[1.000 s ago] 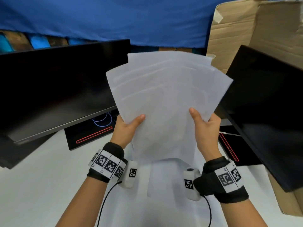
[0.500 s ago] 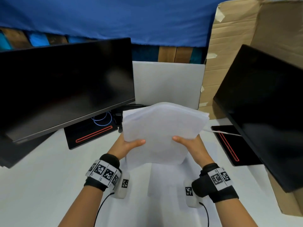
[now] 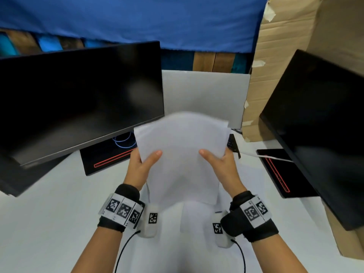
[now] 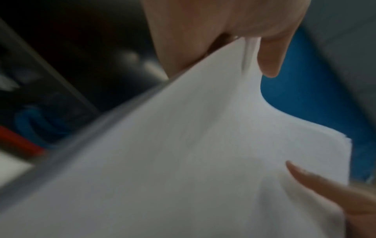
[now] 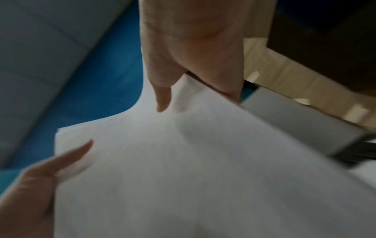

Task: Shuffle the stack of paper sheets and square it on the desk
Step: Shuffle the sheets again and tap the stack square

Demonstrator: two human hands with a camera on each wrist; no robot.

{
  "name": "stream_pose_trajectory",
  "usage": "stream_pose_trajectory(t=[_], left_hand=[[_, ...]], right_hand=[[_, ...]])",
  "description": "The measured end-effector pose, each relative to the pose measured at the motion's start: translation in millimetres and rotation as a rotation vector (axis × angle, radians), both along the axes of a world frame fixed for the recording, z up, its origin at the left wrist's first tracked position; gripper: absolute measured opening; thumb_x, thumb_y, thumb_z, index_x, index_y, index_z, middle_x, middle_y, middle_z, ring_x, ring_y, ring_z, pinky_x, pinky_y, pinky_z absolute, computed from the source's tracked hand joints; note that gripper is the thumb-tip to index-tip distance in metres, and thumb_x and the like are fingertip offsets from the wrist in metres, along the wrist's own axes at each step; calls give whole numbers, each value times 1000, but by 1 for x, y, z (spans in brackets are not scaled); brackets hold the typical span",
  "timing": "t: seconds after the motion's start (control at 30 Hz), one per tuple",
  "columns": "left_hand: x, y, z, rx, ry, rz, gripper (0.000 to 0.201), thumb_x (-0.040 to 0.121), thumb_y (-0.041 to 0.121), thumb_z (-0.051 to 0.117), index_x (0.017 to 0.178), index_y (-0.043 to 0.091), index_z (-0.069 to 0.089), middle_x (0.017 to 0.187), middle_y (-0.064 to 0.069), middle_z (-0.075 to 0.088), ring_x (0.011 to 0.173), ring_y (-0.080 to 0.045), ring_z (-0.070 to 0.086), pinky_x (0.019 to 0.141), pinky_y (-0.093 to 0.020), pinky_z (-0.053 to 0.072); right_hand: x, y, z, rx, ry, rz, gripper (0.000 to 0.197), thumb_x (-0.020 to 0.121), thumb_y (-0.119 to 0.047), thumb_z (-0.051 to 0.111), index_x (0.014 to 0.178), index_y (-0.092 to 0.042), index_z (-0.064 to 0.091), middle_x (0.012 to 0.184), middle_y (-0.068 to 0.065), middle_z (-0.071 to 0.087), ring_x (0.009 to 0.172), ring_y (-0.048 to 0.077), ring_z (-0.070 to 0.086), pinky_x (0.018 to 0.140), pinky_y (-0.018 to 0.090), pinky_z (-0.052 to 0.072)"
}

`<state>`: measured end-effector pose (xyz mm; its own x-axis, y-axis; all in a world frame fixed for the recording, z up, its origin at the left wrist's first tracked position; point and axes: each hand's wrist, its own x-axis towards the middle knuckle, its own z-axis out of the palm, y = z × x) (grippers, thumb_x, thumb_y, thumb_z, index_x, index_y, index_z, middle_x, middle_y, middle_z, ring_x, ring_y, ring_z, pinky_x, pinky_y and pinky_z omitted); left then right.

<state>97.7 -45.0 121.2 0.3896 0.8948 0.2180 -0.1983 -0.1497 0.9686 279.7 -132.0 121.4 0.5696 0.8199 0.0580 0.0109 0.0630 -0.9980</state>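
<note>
A stack of white paper sheets (image 3: pixel 181 152) stands nearly upright above the white desk (image 3: pixel 49 223), its top edge blurred. My left hand (image 3: pixel 144 162) grips its left edge, thumb on the near face and fingers behind. My right hand (image 3: pixel 218 161) grips the right edge the same way. In the left wrist view the stack (image 4: pixel 183 153) is pinched by my left hand (image 4: pixel 240 48), with the other hand's thumb at the lower right. In the right wrist view my right hand (image 5: pixel 195 83) pinches the sheets (image 5: pixel 203 169). The bottom edge hangs just above the desk.
A dark monitor (image 3: pixel 78 99) stands at the left and another (image 3: pixel 319 131) at the right, each on a black base with a red line. A grey panel (image 3: pixel 204 91) leans at the back. Cardboard (image 3: pixel 279 62) rises at the right. A blue cloth hangs behind.
The sheets were fanned out and held high; both hands have drawn them together into one stack and brought it down toward the desk.
</note>
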Motion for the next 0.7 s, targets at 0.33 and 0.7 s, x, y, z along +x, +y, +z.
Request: stream_pose_trajectory(t=[0.33,0.7], left_hand=[[-3,-3,-10,-75,84,32,31,80,3,61,89,33,57,79,19,73,77,6,66,72,-15,53],[-14,-1,-66,-284,344,169,29,86,9,54,113,-2,55,104,-11,59,94,-24,57,73,-27,49]], right_hand=[[5,-9,-19,-99,60,9,17,80,-8,67,79,-24,62,82,-8,66,64,-6,65,56,7,50],[64,-30,-83,-579,-111,3,67,74,-18,75,132,-12,44,136,16,46,118,23,47,96,31,41]])
